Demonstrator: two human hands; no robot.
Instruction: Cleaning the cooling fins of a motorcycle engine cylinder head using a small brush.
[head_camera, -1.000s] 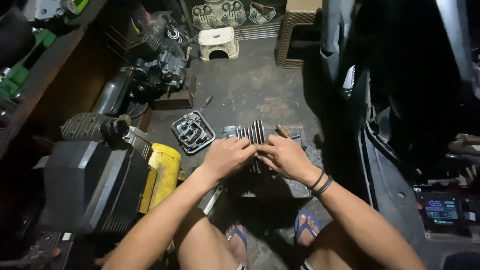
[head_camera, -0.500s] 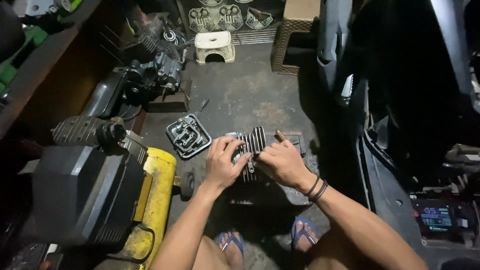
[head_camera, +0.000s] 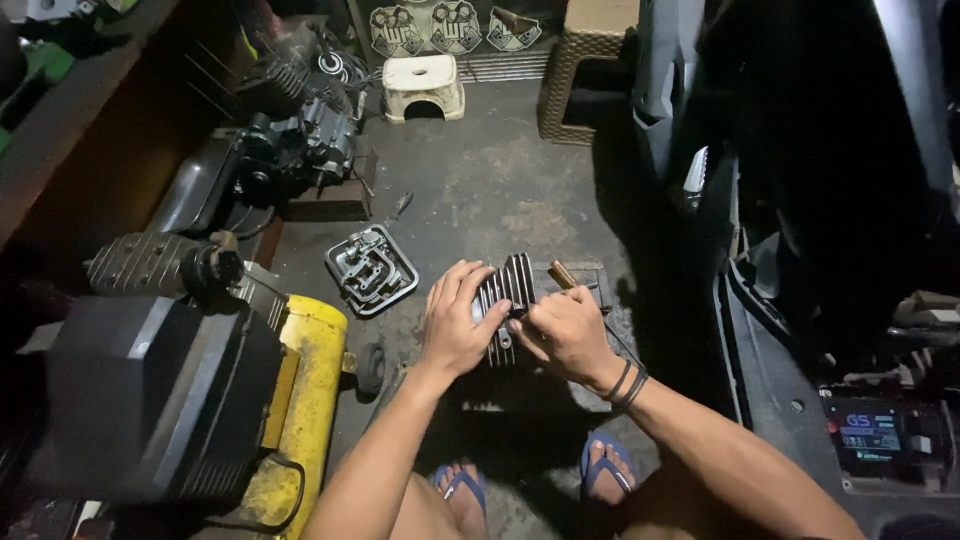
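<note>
A finned metal engine cylinder (head_camera: 510, 290) rests on a flat block on the concrete floor in front of my feet. My left hand (head_camera: 455, 320) lies over its left side, fingers spread across the fins, holding it steady. My right hand (head_camera: 562, 335) is closed against the cylinder's right side; what it grips is hidden by the fingers. A wooden tool handle (head_camera: 562, 273) sticks out just behind my right hand. Dark bands circle my right wrist.
A metal engine cover (head_camera: 372, 270) lies on the floor to the left. A yellow compressor tank (head_camera: 305, 385) with a black housing stands at the left, an engine (head_camera: 300, 150) behind it. A white plastic stool (head_camera: 424, 87) and a wicker stool (head_camera: 585, 70) stand at the back. Dark vehicle bodywork (head_camera: 800, 200) fills the right.
The view has shifted slightly nearer. My left hand has spread wider over the fins, and my right hand has drawn in closer against the cylinder's right side.
</note>
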